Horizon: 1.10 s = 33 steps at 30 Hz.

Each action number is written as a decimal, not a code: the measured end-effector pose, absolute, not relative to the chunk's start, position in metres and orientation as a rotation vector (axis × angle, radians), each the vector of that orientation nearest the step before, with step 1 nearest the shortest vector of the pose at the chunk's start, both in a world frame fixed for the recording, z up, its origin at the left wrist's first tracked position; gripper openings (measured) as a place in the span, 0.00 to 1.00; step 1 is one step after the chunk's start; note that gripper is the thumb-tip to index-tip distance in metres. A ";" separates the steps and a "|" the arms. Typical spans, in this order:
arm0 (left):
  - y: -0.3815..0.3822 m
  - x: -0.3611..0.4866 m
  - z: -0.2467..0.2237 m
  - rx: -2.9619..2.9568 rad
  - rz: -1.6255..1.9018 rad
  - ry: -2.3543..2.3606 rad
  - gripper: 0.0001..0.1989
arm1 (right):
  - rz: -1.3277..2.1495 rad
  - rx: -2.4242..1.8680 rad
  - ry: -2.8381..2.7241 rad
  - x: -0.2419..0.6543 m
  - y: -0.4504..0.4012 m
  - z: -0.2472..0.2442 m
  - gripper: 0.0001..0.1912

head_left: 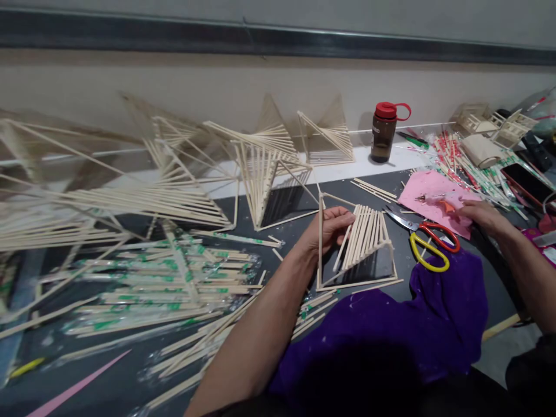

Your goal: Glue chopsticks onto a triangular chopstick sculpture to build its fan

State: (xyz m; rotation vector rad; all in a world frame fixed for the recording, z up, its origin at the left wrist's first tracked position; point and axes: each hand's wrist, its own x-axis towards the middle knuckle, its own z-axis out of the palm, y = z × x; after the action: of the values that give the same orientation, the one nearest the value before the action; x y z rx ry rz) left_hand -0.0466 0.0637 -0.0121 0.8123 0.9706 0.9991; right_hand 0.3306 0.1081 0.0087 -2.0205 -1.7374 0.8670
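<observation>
My left hand [332,227] is closed on a small frame of wooden sticks [360,243], thumb and fingers at its upper left side. A fan of close-set sticks slants across the frame, whose base rests at the dark tabletop. To the right, my right hand [480,215] is closed around a pale glue gun [441,198] with an orange trigger, over a pink sheet [417,185]. The gun's nozzle points left. Between my hands lie scissors [419,234] with one red and one yellow handle loop, blades partly apart.
Several stick structures [269,168] stand along the wall. Wrapped chopsticks [174,278] cover the left side, with loose sticks nearer me. A brown bottle [383,133] with a red lid stands at the back. Purple cloth [373,330] lies in front; a phone [527,182] is far right.
</observation>
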 end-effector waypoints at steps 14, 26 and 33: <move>0.062 -0.051 -0.011 0.823 0.982 0.977 0.19 | 1.474 -1.214 -1.389 0.240 0.076 0.038 0.18; 0.059 -0.054 -0.012 0.797 0.997 1.008 0.17 | 1.556 -0.975 -1.550 0.199 0.070 0.018 0.14; 0.058 -0.054 -0.010 0.810 0.994 1.058 0.18 | 1.567 -0.913 -1.584 0.193 0.068 0.010 0.15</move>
State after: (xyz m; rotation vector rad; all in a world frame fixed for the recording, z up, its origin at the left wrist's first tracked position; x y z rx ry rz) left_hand -0.0537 0.0576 -0.0098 0.8102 1.0577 0.9944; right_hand 0.1931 0.0681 0.0097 -0.9129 -1.5841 1.5674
